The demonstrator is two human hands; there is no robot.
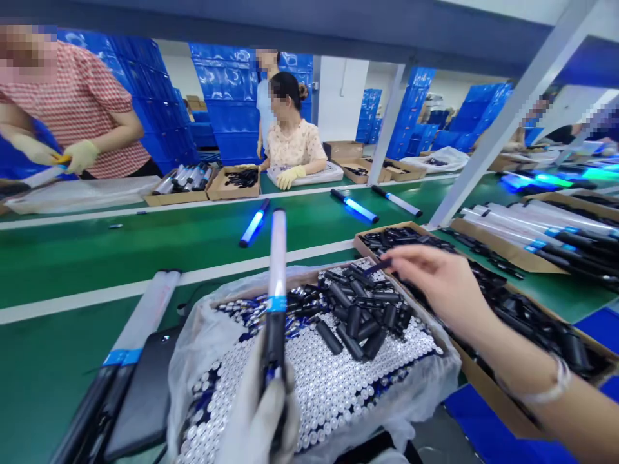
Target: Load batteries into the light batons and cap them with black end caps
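Note:
My left hand [258,412], in a white glove, is wrapped round the black handle of a light stick [278,264], which stands upright with its clear tube on top and a blue band at the middle. Its battery compartment looks open, with something blue inside. My bare right hand [445,277] pinches a small black strip [378,266] above the right back edge of the battery box. Under both hands, the plastic-lined box holds many batteries [329,380] standing on end, with black cylindrical parts [355,319] piled over them.
Two light sticks [145,309] and a black phone-like slab [145,393] lie at left. Boxes of black parts [546,335] stand at right. Sticks lie on the green conveyor [203,232]. Co-workers sit or stand across it; a slanted metal post [507,116] rises at right.

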